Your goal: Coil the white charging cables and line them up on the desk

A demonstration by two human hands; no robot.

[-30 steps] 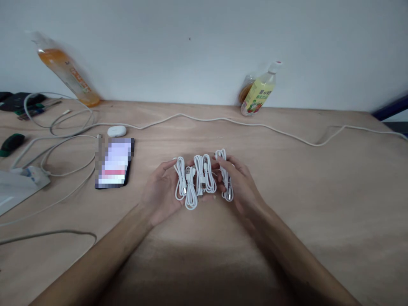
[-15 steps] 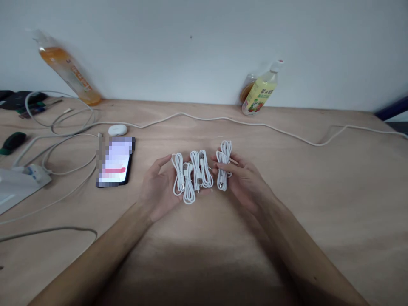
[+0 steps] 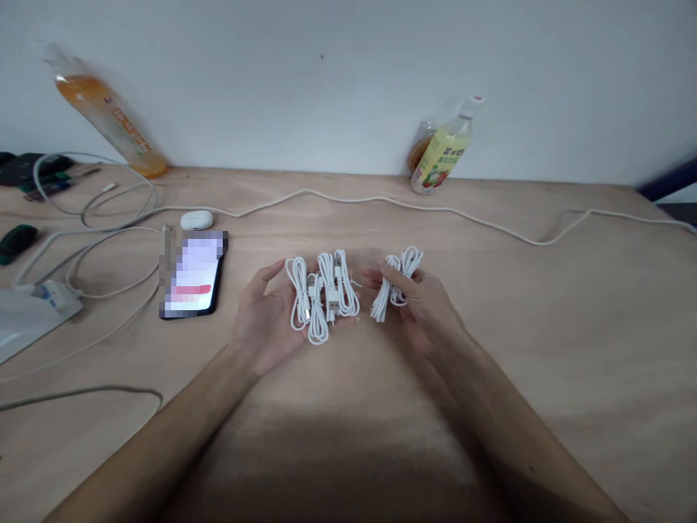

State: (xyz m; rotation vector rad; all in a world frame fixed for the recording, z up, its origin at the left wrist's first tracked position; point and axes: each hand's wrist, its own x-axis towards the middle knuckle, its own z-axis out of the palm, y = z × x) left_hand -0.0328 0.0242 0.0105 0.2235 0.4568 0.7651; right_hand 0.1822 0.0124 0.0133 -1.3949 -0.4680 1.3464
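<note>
Several coiled white USB cables [image 3: 316, 327] lie side by side across the palm and fingers of my left hand [image 3: 260, 323], which supports them from below. Their metal plugs show among the loops. My right hand [image 3: 430, 309] grips more coiled white cables [image 3: 388, 290] between thumb and fingers, just to the right of the others. A small gap separates the two groups. The fingers under the left group are mostly hidden by the coils.
Left of my hands are a phone [image 3: 193, 280], a white earbud case [image 3: 197, 220] and a white power strip [image 3: 38, 319] with cables. A long cable [image 3: 381, 200] crosses the table. An orange drink bottle [image 3: 109, 123] and a yellow bottle [image 3: 443, 156] lean against the wall.
My right hand has moved slightly right, away from the left group, and its cables have tilted and spread. My left hand still supports its cables.
</note>
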